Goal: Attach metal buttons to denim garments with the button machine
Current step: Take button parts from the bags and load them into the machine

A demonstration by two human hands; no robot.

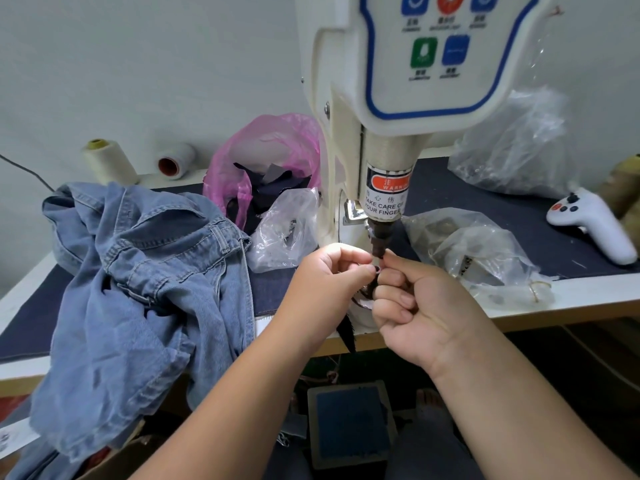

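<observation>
step: loading button | both our hands pinch small button (377,270) under punch (380,242), left grip (332,271) at 9, right grip (408,292) at 4 | punch axis vertical, 12 o'clock of button

A small clothes-making workshop is shown. A big white button machine (398,109) with coloured press-buttons and a finger warning label is seen at the top middle of the frame. Blue denim garments (145,289) are piled on the dark-covered surface (485,202) at the left. Thread cones (109,161) are stood at the upper left by the wall. Plastic bags (485,251) of small parts are laid at the right, and a foot pedal (349,424) is seen below.
</observation>
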